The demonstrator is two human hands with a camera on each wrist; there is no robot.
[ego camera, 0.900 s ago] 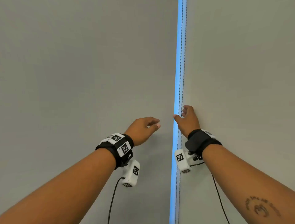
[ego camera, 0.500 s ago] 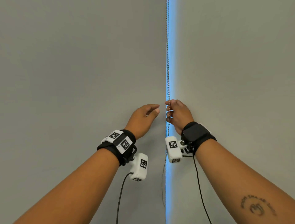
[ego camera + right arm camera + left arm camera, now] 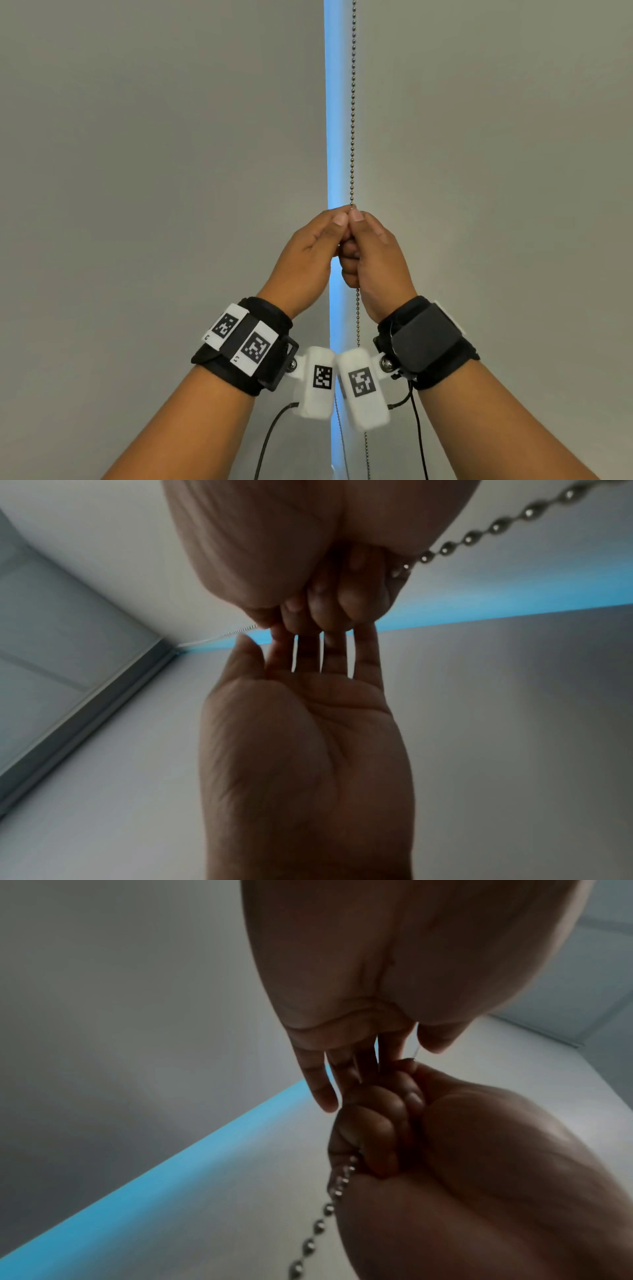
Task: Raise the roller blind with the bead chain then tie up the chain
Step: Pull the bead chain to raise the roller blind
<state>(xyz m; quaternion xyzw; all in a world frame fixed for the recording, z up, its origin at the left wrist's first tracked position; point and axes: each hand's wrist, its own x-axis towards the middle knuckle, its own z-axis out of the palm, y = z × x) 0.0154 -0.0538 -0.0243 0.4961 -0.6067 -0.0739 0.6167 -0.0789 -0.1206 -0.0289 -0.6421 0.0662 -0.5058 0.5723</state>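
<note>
A metal bead chain (image 3: 352, 102) hangs straight down in front of a bright blue gap (image 3: 334, 102) between two grey roller blind panels (image 3: 479, 171). My right hand (image 3: 373, 260) grips the chain in a fist, thumb on top; the chain (image 3: 337, 1185) leaves the fist below, and the beads (image 3: 479, 534) trail from the little-finger side. My left hand (image 3: 308, 253) is against the right fist with straight fingers (image 3: 308, 653). Its thumb (image 3: 438, 1042) stands beside the chain with a small gap to the index finger.
The left blind panel (image 3: 171, 171) fills the left half of the head view. A second chain strand (image 3: 339, 431) hangs lower down near the gap. A grey frame strip (image 3: 78, 710) runs at the blind's top. Black cables (image 3: 267, 442) hang from both wrist cameras.
My right hand went from touching the blind's edge to gripping the chain. My left hand moved right and now meets the right fist at the chain.
</note>
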